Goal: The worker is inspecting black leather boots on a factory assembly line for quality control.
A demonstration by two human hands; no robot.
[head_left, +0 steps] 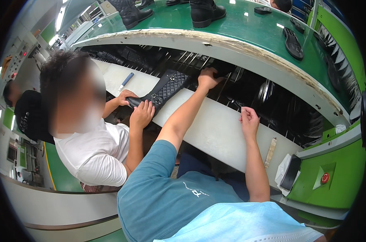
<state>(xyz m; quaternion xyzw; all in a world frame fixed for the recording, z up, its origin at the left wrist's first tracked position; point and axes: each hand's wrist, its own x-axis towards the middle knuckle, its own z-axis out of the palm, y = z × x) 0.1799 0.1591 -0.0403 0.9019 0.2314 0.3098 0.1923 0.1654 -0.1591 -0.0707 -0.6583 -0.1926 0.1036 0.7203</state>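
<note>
My left hand (209, 79) reaches to the rack under the green tabletop. Its fingers curl against a dark thing (223, 68) whose kind is lost in shadow. My right hand (249, 117) is closed in a pinch over the white ledge, at a thin black strip (236, 103) with a small bright glint. Shiny black footwear (265, 92) lies on the rack beyond it, its outline hard to make out. To the left, a co-worker's two hands (141, 114) hold the foot of a quilted black boot (166, 88) with buckled straps, lying across the ledge.
On the white ledge (211, 127) lie a blue-handled tool (126, 80) and a tape-like strip (270, 152). Black boots (207, 14) and loose soles (292, 43) rest on the green tabletop (243, 26). A green machine housing (332, 173) with a red button stands at right; the co-worker (92, 151) sits close at left.
</note>
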